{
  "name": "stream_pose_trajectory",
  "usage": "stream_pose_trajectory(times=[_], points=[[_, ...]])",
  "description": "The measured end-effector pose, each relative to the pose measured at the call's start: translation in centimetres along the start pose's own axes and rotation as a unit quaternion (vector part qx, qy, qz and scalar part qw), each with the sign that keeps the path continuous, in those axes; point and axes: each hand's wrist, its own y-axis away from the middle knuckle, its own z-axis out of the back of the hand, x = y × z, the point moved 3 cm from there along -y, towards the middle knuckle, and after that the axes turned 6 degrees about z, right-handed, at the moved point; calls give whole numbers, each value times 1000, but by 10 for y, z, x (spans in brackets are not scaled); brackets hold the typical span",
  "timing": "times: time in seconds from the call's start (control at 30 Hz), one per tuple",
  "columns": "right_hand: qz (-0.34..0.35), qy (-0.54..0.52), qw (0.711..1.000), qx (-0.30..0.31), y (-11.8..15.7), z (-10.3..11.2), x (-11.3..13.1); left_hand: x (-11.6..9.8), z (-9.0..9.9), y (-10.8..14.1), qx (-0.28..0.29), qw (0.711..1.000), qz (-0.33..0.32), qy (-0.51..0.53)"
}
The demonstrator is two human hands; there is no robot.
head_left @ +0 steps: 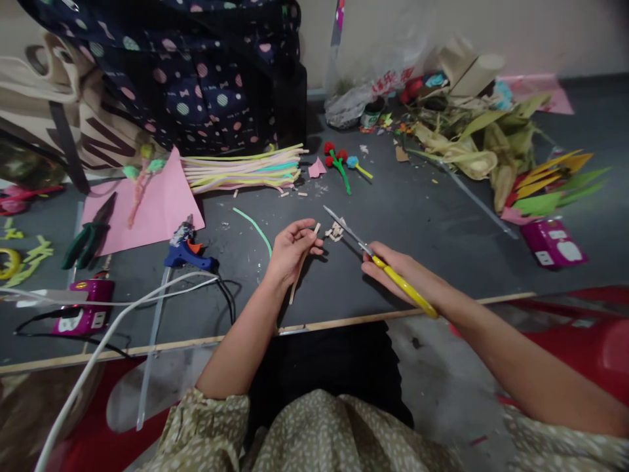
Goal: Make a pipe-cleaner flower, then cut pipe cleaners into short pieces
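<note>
My left hand (296, 249) pinches a thin beige pipe cleaner (297, 278), whose short end sticks up past the fingertips while the longer part hangs below the palm. My right hand (393, 270) grips scissors with yellow handles (403, 283); their metal blades point up and left, a little apart from the left hand. Between the two hands, a small heap of cut beige pieces (335, 231) lies on the dark table (442, 223). A single green pipe cleaner (255, 226) curves on the table just left of my left hand.
Behind lies a bundle of pastel pipe cleaners (240, 172) beside finished red pom-pom flowers (337, 164). Left are a blue glue gun (189, 255), green-handled pliers (91, 236), pink paper (171, 190) and a white cable (105, 337). Dried husks (472, 154) and a purple box (553, 244) are right.
</note>
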Motion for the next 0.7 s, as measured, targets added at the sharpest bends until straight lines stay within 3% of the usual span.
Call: stream_pose_trajectory(times=[0.3,0.53,0.7], points=[[-6,17,999,40,-5,-9,7,-1,0,1,47,999,7,12],[0,-8,1000,25,-7,-8,10,4,-2,3,50,996,37,-56],[-7,4,1000,20,-7,-9,10,2,-2,6,44,997,38,-48]])
